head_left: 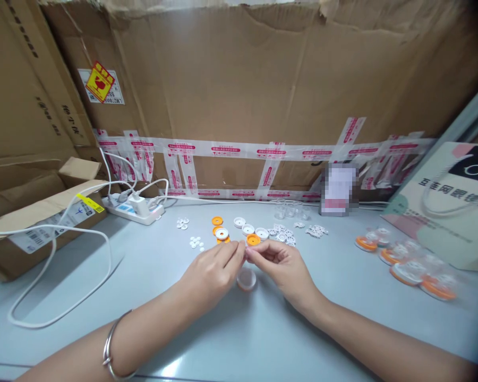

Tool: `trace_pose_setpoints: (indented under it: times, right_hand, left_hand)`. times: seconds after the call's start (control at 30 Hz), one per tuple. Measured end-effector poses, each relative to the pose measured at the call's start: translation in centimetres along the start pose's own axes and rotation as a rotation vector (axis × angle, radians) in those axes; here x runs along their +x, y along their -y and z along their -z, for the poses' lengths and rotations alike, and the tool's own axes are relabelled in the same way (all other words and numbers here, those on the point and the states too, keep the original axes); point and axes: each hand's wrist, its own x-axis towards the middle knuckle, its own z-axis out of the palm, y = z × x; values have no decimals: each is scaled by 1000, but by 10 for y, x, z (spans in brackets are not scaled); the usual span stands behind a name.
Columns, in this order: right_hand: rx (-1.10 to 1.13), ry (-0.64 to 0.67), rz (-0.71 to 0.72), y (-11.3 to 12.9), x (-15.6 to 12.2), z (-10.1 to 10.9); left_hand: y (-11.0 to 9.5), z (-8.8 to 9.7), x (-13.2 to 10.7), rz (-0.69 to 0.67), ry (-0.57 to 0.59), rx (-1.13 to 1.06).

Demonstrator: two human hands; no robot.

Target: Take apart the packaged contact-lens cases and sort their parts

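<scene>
While the two hands met above the grey table (342,329), I stood close enough to see how fine the work was. The left hand (213,270), a bracelet (111,350) on its wrist, and the right hand (281,265) were both closed in a pinch, fingertips touching around a tiny piece (245,252). It was too small for me to tell what it was. Directly under the fingers a clear round cap (247,279) sat on the table.

Just beyond the hands lay two orange discs (254,240), a few white caps (248,229) and a scatter of small white buttons (196,243). A looser heap of white parts (282,234) lay to the right of those. Well off to the right was a cluster of clear containers with orange bases (406,265).

To my mind, a hold like that wanted light pressure and steady wrists. The forearms should rest on the table, and the pinch should stay low over the clear round cap, so a slip would drop the piece close by and not among the loose parts.

A power strip (133,208) and its white cable (63,305) lay to the left, near a cardboard box (32,223). The cardboard wall (239,79) behind was patched with printed tape.
</scene>
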Motion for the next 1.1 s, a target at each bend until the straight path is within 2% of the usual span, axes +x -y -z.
trace_pose_setpoints:
  times: [0.13,0.33,0.57,1.0,1.1]
  right_hand:
    - [33,6,0,1,2,0]
    - [-111,82,53,-1,-1,3]
    - [-121,40,81,-3,-1,3]
    - [58,-1,-44,-2,1,2]
    - [117,5,-128,0,3,3]
  left_hand:
    - [-1,1,2,-44,-18,12]
    - [-5,7,5,-74,47,49]
    - [-7,9,6,-73,50,47]
    - [-7,10,6,-50,46,-48]
    - [-6,7,4,14,42,-130]
